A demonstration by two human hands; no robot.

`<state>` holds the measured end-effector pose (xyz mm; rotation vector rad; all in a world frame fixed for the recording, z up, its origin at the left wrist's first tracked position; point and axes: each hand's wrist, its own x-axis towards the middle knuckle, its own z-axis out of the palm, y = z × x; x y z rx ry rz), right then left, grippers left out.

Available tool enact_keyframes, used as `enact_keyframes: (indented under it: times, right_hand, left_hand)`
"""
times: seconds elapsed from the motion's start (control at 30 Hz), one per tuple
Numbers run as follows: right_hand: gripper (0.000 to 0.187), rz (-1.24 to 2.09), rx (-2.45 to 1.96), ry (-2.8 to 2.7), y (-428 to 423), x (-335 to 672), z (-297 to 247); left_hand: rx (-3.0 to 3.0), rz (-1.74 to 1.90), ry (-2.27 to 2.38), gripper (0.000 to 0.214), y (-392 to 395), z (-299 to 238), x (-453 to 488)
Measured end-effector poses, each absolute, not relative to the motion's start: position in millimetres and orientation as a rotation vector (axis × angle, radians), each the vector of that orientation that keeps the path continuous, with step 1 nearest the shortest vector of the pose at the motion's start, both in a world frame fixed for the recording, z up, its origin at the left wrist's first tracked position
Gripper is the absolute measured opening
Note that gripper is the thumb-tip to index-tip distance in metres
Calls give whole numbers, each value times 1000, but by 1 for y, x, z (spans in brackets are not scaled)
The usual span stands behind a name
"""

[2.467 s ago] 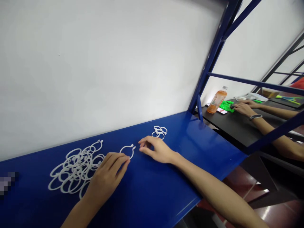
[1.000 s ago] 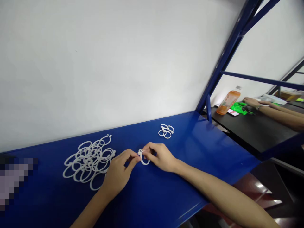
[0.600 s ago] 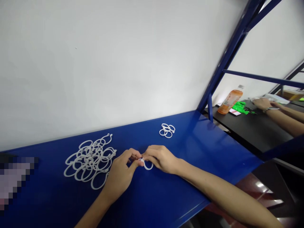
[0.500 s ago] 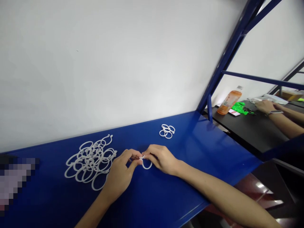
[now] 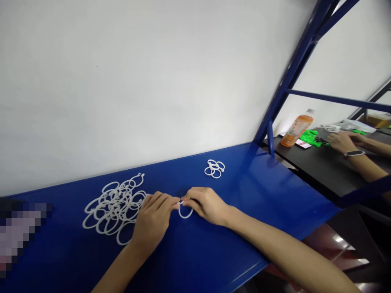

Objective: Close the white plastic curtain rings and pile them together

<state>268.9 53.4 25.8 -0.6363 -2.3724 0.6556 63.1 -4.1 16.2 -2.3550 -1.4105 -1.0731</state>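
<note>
Both my hands meet over a small white plastic ring (image 5: 185,213) on the blue metal shelf (image 5: 244,191). My left hand (image 5: 154,219) pinches the ring's left end with its fingertips. My right hand (image 5: 206,204) pinches the right end, fingers curled. Left of my hands lies a tangled pile of several larger white rings (image 5: 114,206). Behind my right hand sits a small cluster of closed white rings (image 5: 214,168).
A white wall backs the shelf. A blue upright post (image 5: 290,73) stands at the shelf's right end. Beyond it, a black table (image 5: 317,167) holds an orange drink bottle (image 5: 296,129) and green parts (image 5: 310,136); another person's hands (image 5: 343,141) work there.
Earlier my hands lay apart beside an open ring on the shelf. They have since come together on it, and the ring now looks like a small closed loop between my fingertips.
</note>
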Motion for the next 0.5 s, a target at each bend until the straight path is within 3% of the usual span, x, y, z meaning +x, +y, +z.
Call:
enact_keyframes:
  times: [0.33,0.5]
  right_hand:
    - [29,552,-458,-2502,50,271,29]
    - [22,618,-579,-2428,60,270,27]
  left_hand:
    - [-2388,-1005,-1442,23,-6,15,62]
    - [-2335,-823,-1544,13,0,17,50]
